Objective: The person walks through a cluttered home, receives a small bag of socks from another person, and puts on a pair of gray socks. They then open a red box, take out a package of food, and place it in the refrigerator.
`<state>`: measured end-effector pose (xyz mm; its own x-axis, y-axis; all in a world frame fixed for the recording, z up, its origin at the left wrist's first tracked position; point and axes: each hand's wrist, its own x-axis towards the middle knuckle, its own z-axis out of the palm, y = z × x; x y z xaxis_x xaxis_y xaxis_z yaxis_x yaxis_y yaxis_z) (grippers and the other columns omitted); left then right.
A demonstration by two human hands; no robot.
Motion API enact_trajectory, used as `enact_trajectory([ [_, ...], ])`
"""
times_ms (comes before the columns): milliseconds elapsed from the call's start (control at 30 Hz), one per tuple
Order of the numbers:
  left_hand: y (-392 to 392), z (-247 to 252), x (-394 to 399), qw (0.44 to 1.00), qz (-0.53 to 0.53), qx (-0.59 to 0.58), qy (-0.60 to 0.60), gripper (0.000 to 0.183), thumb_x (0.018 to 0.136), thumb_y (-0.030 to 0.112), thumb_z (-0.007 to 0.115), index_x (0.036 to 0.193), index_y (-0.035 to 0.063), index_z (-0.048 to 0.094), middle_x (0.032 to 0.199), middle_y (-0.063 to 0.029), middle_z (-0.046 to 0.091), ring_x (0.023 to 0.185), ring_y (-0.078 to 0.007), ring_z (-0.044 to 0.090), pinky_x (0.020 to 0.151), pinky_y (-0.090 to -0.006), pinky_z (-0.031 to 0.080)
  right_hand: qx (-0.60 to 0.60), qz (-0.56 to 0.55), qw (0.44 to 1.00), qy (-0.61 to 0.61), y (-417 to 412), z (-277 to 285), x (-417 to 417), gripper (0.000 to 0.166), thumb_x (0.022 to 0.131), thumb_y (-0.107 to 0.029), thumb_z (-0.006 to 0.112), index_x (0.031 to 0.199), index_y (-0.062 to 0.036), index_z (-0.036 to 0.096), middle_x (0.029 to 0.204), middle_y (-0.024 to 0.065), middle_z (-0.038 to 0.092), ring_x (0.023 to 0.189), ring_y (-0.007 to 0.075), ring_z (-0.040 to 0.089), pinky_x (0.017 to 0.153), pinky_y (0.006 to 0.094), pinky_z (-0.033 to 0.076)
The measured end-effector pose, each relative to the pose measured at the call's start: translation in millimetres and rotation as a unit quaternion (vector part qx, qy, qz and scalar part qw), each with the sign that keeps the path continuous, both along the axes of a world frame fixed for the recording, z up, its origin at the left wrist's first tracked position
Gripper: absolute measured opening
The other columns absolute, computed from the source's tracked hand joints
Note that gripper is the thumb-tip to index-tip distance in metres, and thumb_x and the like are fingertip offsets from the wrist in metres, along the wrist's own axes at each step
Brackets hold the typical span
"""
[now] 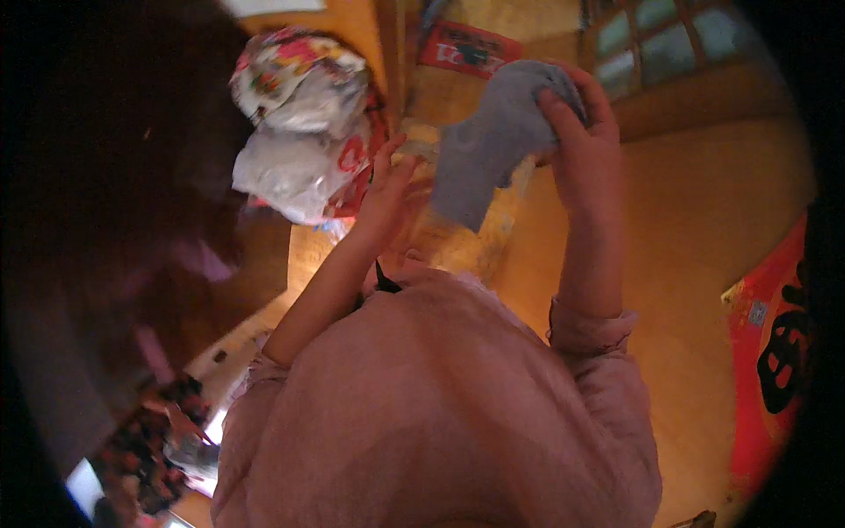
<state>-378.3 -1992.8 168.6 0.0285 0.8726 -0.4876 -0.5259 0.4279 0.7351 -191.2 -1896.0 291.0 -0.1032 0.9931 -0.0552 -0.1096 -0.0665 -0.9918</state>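
Note:
My right hand [587, 142] grips a grey roll [518, 109] of thin sheet material, paper or cloth; I cannot tell which. Thumb and fingers press its rounded end. From the roll, a loose length [465, 178] hangs down to the left, ending in an uneven edge. My left hand [389, 191] is raised with its fingers apart and nothing in it, left of the hanging length. Just beyond that hand are crumpled white plastic bags [284, 168], one with red printing, together with a flower-patterned item [297, 59] whose kind is unclear.
An orange-brown wooden surface [673, 218] extends along the right. A red sheet with black writing [769, 369] is at the right edge; a smaller red printed sheet [469, 49] is at the top, near a paned window [667, 49]. Dark red patterned fabric [148, 449] appears lower left, blurred.

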Motion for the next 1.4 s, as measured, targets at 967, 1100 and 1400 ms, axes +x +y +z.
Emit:
enact_trajectory([
  [967, 633.2, -35.6, 200.5, 0.983, -0.071, -0.060, -0.156, 0.031, 0.091, 0.032, 0.048, 0.110, 0.0076, 0.050, 0.101, -0.0081, 0.058, 0.090, -0.0231, 0.059, 0.083, -0.0392, 0.048, -0.142, -0.018, 0.988, -0.063, 455.8, -116.3, 183.8, 0.022, 0.081, -0.019, 0.066, 0.094, -0.0022, 0.058, 0.082, 0.0019, 0.058, 0.074, 0.0097, 0.053, 0.067, 0.0244, 0.044],
  [1100, 711.8, -55.4, 217.1, 0.993, -0.003, -0.046, 0.108, 0.039, 0.089, 0.037, 0.052, 0.107, 0.0021, 0.050, 0.097, -0.0104, 0.057, 0.086, -0.0192, 0.057, 0.077, -0.0340, 0.046, -0.031, -0.069, 0.996, -0.042, 542.0, -154.4, 201.6, 0.018, 0.081, -0.018, 0.065, 0.089, -0.0029, 0.059, 0.086, 0.0025, 0.060, 0.080, 0.0091, 0.054, 0.070, 0.0232, 0.044],
  [1400, 897.5, -58.1, 234.3, 0.828, -0.228, 0.089, 0.504, 0.042, 0.086, 0.039, 0.053, 0.101, -0.0009, 0.058, 0.101, -0.0241, 0.059, 0.092, -0.0389, 0.058, 0.073, -0.0418, 0.047, -0.072, -0.130, 0.988, -0.038, 762.2, -159.3, 251.0, 0.022, 0.085, -0.024, 0.061, 0.085, -0.0029, 0.057, 0.081, 0.0013, 0.055, 0.078, 0.0082, 0.050, 0.068, 0.0249, 0.042],
])
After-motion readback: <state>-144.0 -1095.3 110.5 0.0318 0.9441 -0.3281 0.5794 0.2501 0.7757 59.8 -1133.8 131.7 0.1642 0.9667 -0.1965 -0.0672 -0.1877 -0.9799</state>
